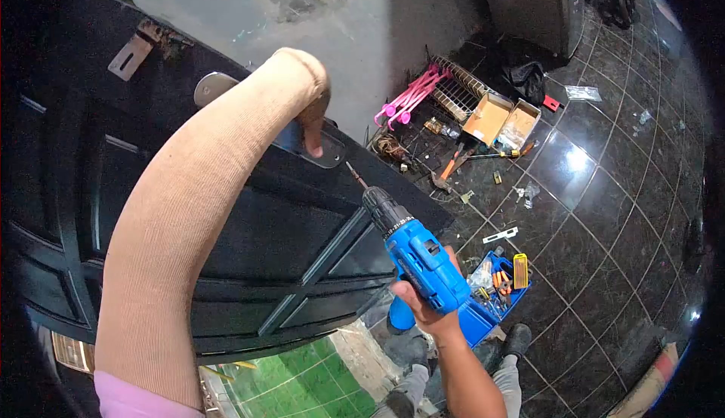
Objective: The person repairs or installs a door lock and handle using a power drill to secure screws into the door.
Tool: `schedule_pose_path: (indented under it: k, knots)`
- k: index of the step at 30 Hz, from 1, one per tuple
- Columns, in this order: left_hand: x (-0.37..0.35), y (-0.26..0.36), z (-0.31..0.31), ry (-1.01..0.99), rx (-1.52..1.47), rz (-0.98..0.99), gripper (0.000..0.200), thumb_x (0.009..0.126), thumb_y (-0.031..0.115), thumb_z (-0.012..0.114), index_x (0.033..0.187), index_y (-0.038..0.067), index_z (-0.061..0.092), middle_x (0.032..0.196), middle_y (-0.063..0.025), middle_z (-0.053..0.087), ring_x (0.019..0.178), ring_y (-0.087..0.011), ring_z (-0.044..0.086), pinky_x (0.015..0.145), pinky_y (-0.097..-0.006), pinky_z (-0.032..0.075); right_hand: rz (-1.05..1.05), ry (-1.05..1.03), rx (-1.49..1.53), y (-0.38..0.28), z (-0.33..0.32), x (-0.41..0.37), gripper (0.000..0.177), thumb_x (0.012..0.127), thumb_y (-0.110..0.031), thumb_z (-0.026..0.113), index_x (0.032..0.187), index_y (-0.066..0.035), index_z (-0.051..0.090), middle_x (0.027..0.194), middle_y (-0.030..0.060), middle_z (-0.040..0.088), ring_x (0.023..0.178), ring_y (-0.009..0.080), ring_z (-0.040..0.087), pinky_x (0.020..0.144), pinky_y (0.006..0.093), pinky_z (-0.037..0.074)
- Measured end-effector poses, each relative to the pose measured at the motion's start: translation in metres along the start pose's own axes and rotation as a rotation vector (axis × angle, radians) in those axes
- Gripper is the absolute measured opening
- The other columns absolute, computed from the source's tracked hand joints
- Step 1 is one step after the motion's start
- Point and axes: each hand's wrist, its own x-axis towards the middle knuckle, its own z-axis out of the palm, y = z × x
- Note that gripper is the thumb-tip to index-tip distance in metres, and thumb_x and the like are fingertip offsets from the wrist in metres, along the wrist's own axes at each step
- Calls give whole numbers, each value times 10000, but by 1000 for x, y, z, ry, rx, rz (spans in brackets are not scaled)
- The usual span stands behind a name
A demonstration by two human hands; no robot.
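Observation:
My right hand [424, 314] is wrapped round the grip of a blue cordless drill [427, 256]. The screwdriver bit [355, 172] in its chuck points up and left, its tip close to the lower end of a metal door handle plate [329, 154]. My left hand [312, 125], mostly hidden by the beige sleeve, holds that plate against the edge side of a dark panelled door [257, 214]; one finger presses on its face. The rounded far end of the plate [214, 88] shows beyond the sleeve.
A metal latch piece [131, 57] sits farther along the door. On the dark tiled floor stand a blue toolbox [474, 323] with tools, an open cardboard box [488, 118], a hammer [451, 165], a wire rack [455, 93] and pink rods [411, 95]. Green tiles [302, 379] lie below the door.

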Motion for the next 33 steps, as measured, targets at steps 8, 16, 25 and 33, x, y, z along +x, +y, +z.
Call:
schedule_pose_path:
  k: [8, 16, 25, 33]
  knots:
    - [8, 3, 8, -15, -12, 33, 785, 671, 547, 818, 1278, 79, 644, 1222, -123, 676, 1110, -329, 648, 939, -458, 514, 72, -6, 92, 1, 11, 2, 445, 746, -317, 887, 949, -34, 611, 822, 49, 534, 713, 197, 548, 646, 335, 446]
    - [-7, 8, 11, 73, -26, 3, 730, 668, 502, 824, 1265, 116, 663, 1222, -127, 675, 1104, -324, 652, 941, -453, 517, 60, -5, 22, -5, 16, 7, 444, 756, -310, 881, 959, -32, 601, 843, 63, 574, 733, 187, 576, 667, 327, 470]
    - [-7, 8, 10, 56, -35, 9, 730, 657, 507, 828, 1254, 118, 669, 1232, -122, 672, 1112, -317, 647, 943, -449, 515, 6, -35, -78, -17, 10, 21, 435, 755, -308, 884, 952, -36, 607, 833, 51, 587, 726, 166, 580, 661, 311, 474]
    - [0, 8, 10, 42, 2, 4, 753, 654, 535, 816, 1250, 99, 669, 1219, -116, 679, 1111, -313, 650, 934, -447, 519, 28, -28, -42, -18, 10, 23, 431, 751, -297, 889, 943, -32, 608, 809, 47, 564, 708, 169, 567, 651, 309, 466]
